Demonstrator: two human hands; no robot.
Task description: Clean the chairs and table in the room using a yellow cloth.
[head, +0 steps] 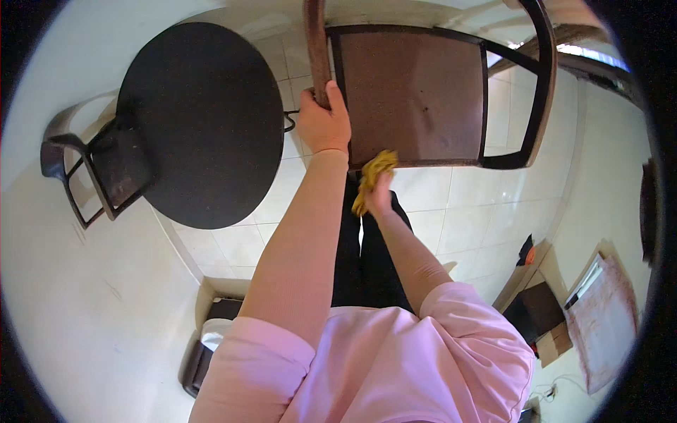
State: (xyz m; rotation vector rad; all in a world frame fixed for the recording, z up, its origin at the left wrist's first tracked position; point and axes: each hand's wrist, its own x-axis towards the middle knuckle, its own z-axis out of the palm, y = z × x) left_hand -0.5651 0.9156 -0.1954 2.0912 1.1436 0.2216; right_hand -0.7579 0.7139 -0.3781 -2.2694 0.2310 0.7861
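My left hand (pixel 325 119) is wrapped around a brown wooden bar (pixel 317 47) beside the left edge of a chair. The frames do not settle which part of the chair the bar is. The chair's brown seat (pixel 412 100) has a dark frame, and its curved backrest (pixel 545 95) lies to the right. In my right hand (pixel 380 193) is a crumpled yellow cloth (pixel 378 172), bunched at the near left corner of the seat. The cloth's upper end overlaps the seat's edge in view; whether it presses on it I cannot tell.
A round black table (pixel 206 127) stands at left, with a second dark chair (pixel 119 164) tucked against it by the wall (pixel 69 280). Pale floor tiles (pixel 465 211) run beneath. Dark furniture (pixel 537 309), a cardboard box (pixel 555 343) and a plastic-wrapped panel (pixel 603 322) are at lower right.
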